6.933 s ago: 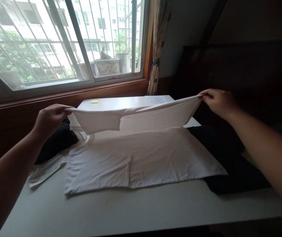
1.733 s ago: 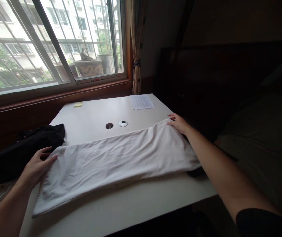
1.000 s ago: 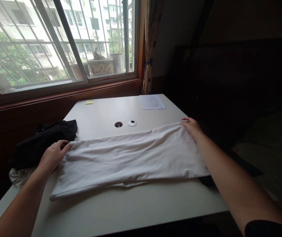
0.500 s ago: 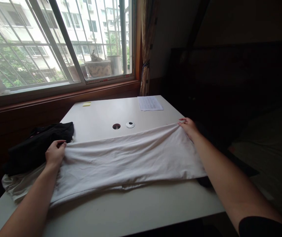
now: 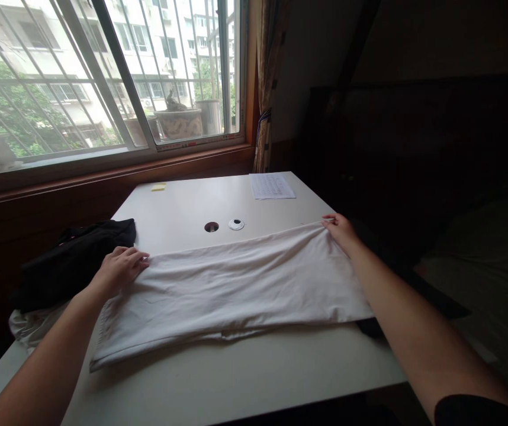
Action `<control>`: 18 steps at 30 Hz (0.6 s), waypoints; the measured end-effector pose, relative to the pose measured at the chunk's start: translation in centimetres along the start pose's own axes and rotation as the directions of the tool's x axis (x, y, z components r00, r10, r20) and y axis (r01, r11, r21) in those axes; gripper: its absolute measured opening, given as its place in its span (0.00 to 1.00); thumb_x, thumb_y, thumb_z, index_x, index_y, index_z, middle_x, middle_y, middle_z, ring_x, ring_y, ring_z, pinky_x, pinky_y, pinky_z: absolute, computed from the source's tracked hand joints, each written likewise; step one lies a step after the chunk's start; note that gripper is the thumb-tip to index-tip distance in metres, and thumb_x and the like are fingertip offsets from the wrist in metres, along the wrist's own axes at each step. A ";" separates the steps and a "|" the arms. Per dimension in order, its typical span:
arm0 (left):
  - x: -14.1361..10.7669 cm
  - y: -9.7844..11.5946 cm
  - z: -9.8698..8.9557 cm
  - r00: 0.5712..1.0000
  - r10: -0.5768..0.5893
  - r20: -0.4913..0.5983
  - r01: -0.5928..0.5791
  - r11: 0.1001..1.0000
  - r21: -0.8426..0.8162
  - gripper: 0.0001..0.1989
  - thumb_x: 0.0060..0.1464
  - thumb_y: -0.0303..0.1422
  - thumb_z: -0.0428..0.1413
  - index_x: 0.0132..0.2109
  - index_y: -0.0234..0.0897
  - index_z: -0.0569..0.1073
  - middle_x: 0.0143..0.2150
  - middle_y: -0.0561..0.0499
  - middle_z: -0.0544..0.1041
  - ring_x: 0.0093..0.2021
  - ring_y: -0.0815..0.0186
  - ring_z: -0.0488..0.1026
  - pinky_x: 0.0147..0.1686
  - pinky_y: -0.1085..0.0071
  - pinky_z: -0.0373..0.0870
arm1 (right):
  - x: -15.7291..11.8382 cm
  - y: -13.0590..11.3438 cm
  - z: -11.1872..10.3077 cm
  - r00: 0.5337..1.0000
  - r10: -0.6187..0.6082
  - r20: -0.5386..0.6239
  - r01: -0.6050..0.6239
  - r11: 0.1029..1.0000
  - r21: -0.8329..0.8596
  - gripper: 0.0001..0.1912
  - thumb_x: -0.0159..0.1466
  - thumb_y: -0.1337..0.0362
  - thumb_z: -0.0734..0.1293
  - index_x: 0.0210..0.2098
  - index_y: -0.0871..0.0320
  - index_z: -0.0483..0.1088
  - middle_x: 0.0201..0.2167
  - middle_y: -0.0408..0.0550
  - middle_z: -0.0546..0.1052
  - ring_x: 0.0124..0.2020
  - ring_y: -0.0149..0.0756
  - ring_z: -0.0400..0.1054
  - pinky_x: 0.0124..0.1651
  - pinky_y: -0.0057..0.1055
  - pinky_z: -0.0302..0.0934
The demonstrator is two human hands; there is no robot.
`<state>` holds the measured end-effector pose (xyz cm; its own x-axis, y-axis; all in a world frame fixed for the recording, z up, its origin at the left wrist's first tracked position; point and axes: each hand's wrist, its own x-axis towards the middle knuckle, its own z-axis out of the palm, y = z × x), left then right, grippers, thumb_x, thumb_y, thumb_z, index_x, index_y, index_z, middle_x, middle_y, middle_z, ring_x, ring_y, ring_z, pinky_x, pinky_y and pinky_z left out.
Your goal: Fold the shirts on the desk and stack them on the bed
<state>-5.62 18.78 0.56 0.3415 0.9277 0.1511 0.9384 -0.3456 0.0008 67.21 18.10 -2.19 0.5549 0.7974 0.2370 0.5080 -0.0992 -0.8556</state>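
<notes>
A white garment [image 5: 236, 290] lies folded into a long strip across the white table, with creases running along it. Which kind of garment it is, I cannot tell. At its far right corner my right hand [image 5: 339, 229] is closed, pinching the edge between thumb and fingers. My left hand [image 5: 121, 269] rests on the far edge near the left end, fingers stretched out over the fabric; the thumb is hidden beneath.
Dark clothing [image 5: 76, 254] is heaped at the left over a pale cloth [image 5: 29, 325]. On the white table [image 5: 192, 201] are a paper sheet [image 5: 272, 186], a yellow sticky note [image 5: 158, 186], a cable hole [image 5: 211, 227] and a round white cover [image 5: 236, 224]. A barred window stands behind.
My left hand has let go of the garment's left corner and slid right along its far edge, fingers now extended. My right hand keeps its pinch at the right corner.
</notes>
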 end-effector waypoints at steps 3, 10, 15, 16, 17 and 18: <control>0.8 -0.2 -0.1 0.994 -0.091 0.054 0.090 0.996 0.028 0.19 0.62 0.47 0.51 0.50 0.48 0.81 0.55 0.45 0.78 0.56 0.47 0.67 0.52 0.58 0.66 | -0.1 -0.4 -0.1 1.000 -0.011 0.004 0.011 1.000 -0.007 0.13 0.55 0.59 0.71 0.40 0.54 0.76 0.27 0.41 0.73 0.33 0.39 0.69 0.41 0.34 0.66; 1.4 0.3 -0.1 0.975 -0.221 -0.008 0.221 0.975 0.021 0.15 0.63 0.42 0.49 0.43 0.40 0.77 0.51 0.40 0.76 0.52 0.47 0.69 0.48 0.57 0.69 | -0.5 -0.7 -0.1 0.998 -0.037 -0.054 0.034 0.997 -0.067 0.12 0.58 0.58 0.70 0.41 0.53 0.74 0.32 0.44 0.75 0.35 0.40 0.70 0.44 0.36 0.66; 0.8 1.8 1.0 0.915 -0.386 -0.115 0.393 0.918 0.048 0.17 0.65 0.40 0.46 0.45 0.36 0.76 0.51 0.35 0.75 0.50 0.44 0.70 0.46 0.54 0.69 | -1.3 -1.1 0.0 0.993 -0.094 -0.073 0.071 0.961 -0.266 0.06 0.61 0.60 0.68 0.39 0.52 0.73 0.36 0.50 0.77 0.41 0.47 0.71 0.51 0.42 0.64; 0.6 2.3 1.1 0.913 -0.390 -0.118 0.400 0.914 0.069 0.18 0.65 0.39 0.46 0.46 0.35 0.76 0.51 0.34 0.74 0.51 0.42 0.69 0.46 0.53 0.69 | -1.6 -1.4 0.1 0.991 -0.121 -0.055 0.097 0.941 -0.323 0.06 0.62 0.61 0.68 0.39 0.52 0.73 0.38 0.51 0.78 0.44 0.48 0.71 0.53 0.44 0.64; 0.5 2.7 1.1 0.915 -0.382 -0.132 0.394 0.915 0.089 0.18 0.65 0.38 0.46 0.48 0.33 0.76 0.53 0.33 0.74 0.53 0.41 0.69 0.45 0.52 0.69 | -1.8 -1.7 0.1 0.988 -0.152 -0.035 0.129 0.919 -0.372 0.06 0.62 0.63 0.68 0.39 0.52 0.74 0.40 0.53 0.78 0.47 0.50 0.70 0.56 0.45 0.63; 0.5 3.2 1.0 0.919 -0.360 -0.161 0.379 0.920 0.103 0.18 0.65 0.36 0.46 0.50 0.32 0.76 0.54 0.32 0.73 0.54 0.40 0.68 0.46 0.51 0.69 | -2.1 -2.2 0.3 0.982 -0.186 -0.016 0.163 0.897 -0.410 0.07 0.62 0.64 0.68 0.41 0.52 0.74 0.43 0.54 0.78 0.51 0.52 0.69 0.59 0.47 0.61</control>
<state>-2.45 18.24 -0.36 -0.0328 0.9541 0.2975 0.9979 0.0481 -0.0443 64.75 16.80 -0.96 0.4612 0.7923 0.3994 0.8167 -0.2031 -0.5401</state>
